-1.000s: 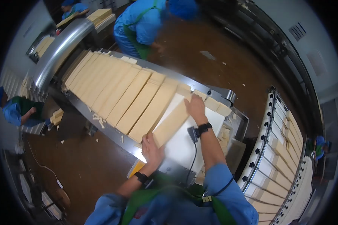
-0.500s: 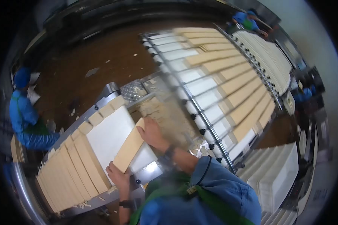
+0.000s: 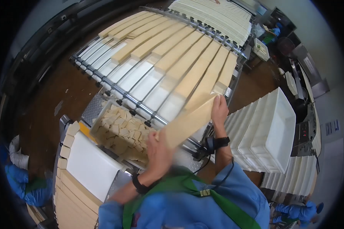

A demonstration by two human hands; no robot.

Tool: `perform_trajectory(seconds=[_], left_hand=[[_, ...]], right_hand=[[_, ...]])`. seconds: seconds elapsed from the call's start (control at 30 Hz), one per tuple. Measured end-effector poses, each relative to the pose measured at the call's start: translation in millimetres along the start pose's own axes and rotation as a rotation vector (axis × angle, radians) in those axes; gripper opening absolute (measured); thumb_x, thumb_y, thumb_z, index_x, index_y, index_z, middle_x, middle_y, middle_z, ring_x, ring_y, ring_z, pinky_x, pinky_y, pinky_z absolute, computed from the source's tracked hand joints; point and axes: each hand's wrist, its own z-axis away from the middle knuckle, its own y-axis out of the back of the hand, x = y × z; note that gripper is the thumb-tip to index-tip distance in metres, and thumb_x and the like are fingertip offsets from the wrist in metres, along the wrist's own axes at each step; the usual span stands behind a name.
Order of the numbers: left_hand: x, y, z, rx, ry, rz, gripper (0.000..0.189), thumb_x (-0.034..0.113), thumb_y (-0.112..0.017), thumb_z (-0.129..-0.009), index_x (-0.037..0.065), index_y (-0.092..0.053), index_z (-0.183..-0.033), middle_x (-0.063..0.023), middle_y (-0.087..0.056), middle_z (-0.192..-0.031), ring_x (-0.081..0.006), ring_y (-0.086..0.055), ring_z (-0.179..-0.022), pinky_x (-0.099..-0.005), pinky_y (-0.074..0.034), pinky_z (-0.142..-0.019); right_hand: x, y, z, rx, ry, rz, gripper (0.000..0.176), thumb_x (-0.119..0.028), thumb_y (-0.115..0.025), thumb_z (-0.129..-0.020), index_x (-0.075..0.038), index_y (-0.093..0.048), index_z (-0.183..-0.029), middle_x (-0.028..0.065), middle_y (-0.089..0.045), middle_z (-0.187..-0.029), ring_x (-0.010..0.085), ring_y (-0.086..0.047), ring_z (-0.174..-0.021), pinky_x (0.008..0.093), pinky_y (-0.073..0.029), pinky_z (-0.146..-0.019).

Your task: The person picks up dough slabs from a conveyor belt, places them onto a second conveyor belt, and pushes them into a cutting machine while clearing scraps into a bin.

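A pale tan strip [image 3: 189, 121] is held by its two ends, tilted over the near edge of the wide conveyor [image 3: 132, 95]. My left hand [image 3: 158, 154], partly blurred, grips its lower left end. My right hand [image 3: 219, 110] is closed on the upper right end. Beyond it, rows of similar strips [image 3: 172, 49] lie in lanes between metal rods on the white belt. Below and left, more strips [image 3: 74, 196] lie side by side on a smaller white belt [image 3: 93, 164], with short end pieces along its far edge.
A bin of cut scraps [image 3: 120, 131] sits between the two belts. Stacked white trays [image 3: 273, 131] stand to the right. People in blue are at the lower left [image 3: 21, 179], upper right [image 3: 271, 34] and lower right [image 3: 298, 212].
Both hands have carried the strip from the smaller belt up and right to the wide conveyor. The view has turned right, and the scrap bin shows more fully.
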Motion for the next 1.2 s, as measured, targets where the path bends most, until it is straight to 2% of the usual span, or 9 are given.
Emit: perform_trajectory(seconds=[0.1, 0.27, 0.43, 0.67, 0.77, 0.83, 0.9, 1.07, 1.2], left_hand=[[36.4, -33.8, -8.4, -0.335, 0.018, 0.187, 0.088, 0.02, -0.085, -0.083, 0.01, -0.04, -0.158, -0.026, -0.042, -0.133, -0.0454, -0.048, -0.122, -0.0501, -0.042, -0.109], [35.0, -107.9, -18.4, -0.477, 0.1, 0.303, 0.082, 0.023, -0.079, -0.088, 0.007, -0.04, -0.158, -0.0245, -0.045, -0.126, -0.0424, -0.047, -0.121, -0.0474, -0.045, -0.109], [45.2, -115.0, -37.2, -0.544, 0.126, 0.27, 0.082, 0.027, -0.079, -0.09, 0.006, -0.04, -0.159, -0.023, -0.047, -0.124, -0.0363, -0.055, -0.114, -0.0421, -0.052, -0.101], [46.9, -126.3, -45.5, -0.5, 0.181, 0.336, 0.085, 0.027, -0.08, -0.09, 0.003, -0.038, -0.159, -0.024, -0.046, -0.125, -0.0331, -0.066, -0.093, -0.044, -0.057, -0.092], [61.1, -136.4, -54.1, -0.459, 0.206, 0.235, 0.087, 0.025, -0.079, -0.091, 0.005, -0.032, -0.162, -0.0245, -0.045, -0.129, -0.0365, -0.065, -0.102, -0.0465, -0.056, -0.095], [75.6, -152.7, -63.2, -0.27, 0.363, 0.34, 0.076, 0.014, -0.076, -0.088, 0.006, -0.041, -0.154, -0.0252, -0.048, -0.14, -0.0477, -0.055, -0.123, -0.05, -0.05, -0.106], [57.8, -192.1, -69.6, -0.191, 0.343, 0.321, 0.083, 0.017, -0.077, -0.088, 0.008, -0.033, -0.159, -0.0251, -0.045, -0.139, -0.046, -0.057, -0.121, -0.0498, -0.052, -0.102], [38.8, -221.8, -67.1, -0.036, 0.342, 0.365, 0.091, 0.019, -0.08, -0.085, 0.011, -0.03, -0.161, -0.0239, -0.043, -0.14, -0.0439, -0.058, -0.123, -0.0489, -0.053, -0.1], [27.7, -215.2, -63.6, -0.002, 0.174, 0.417, 0.081, 0.001, -0.069, -0.085, 0.007, -0.036, -0.159, -0.0293, -0.044, -0.146, -0.0495, -0.057, -0.127, -0.0491, -0.05, -0.105]], right_hand=[[58.4, 5.8, -39.7, -0.122, -0.061, 0.044, 0.039, -0.038, -0.051, -0.11, -0.007, -0.071, -0.119, 0.0217, -0.075, -0.108, 0.0437, -0.071, -0.105, 0.0484, -0.054, -0.088], [118.7, -18.4, -87.0, -0.475, 0.104, 0.343, 0.051, -0.044, -0.044, -0.11, -0.003, -0.073, -0.116, 0.0258, -0.075, -0.105, 0.0444, -0.071, -0.101, 0.0583, -0.043, -0.101], [122.2, -30.4, -106.8, -0.566, 0.113, 0.566, 0.053, -0.047, -0.048, -0.107, -0.001, -0.074, -0.11, 0.0276, -0.075, -0.105, 0.0444, -0.065, -0.113, 0.0646, -0.035, -0.104], [117.5, -18.7, -108.6, -0.438, 0.284, 0.633, 0.053, -0.05, -0.055, -0.105, -0.005, -0.072, -0.128, 0.0192, -0.075, -0.121, 0.0376, -0.052, -0.137, 0.0636, -0.033, -0.11], [114.6, -9.0, -113.3, -0.233, 0.372, 0.63, 0.053, -0.046, -0.059, -0.104, -0.006, -0.067, -0.137, 0.0147, -0.071, -0.133, 0.0369, -0.049, -0.141, 0.0624, -0.032, -0.113], [109.8, -2.2, -107.8, -0.24, 0.324, 0.635, 0.05, -0.042, -0.061, -0.104, -0.007, -0.066, -0.138, 0.0133, -0.068, -0.138, 0.0369, -0.048, -0.142, 0.0616, -0.032, -0.113], [99.7, 7.7, -95.5, -0.245, 0.287, 0.641, 0.047, -0.038, -0.063, -0.104, -0.007, -0.065, -0.139, 0.0118, -0.065, -0.142, 0.037, -0.047, -0.143, 0.0608, -0.032, -0.113], [90.8, 30.5, -10.9, -0.587, 0.462, 0.25, 0.062, -0.035, -0.064, -0.104, -0.008, -0.049, -0.157, 0.0238, -0.043, -0.161, 0.0445, -0.035, -0.152, 0.0624, -0.02, -0.122], [57.0, 39.8, 35.9, -0.912, 0.496, 0.257, 0.076, -0.038, -0.067, -0.102, -0.01, -0.036, -0.165, 0.026, -0.028, -0.171, 0.0461, -0.021, -0.161, 0.0651, -0.012, -0.128]])
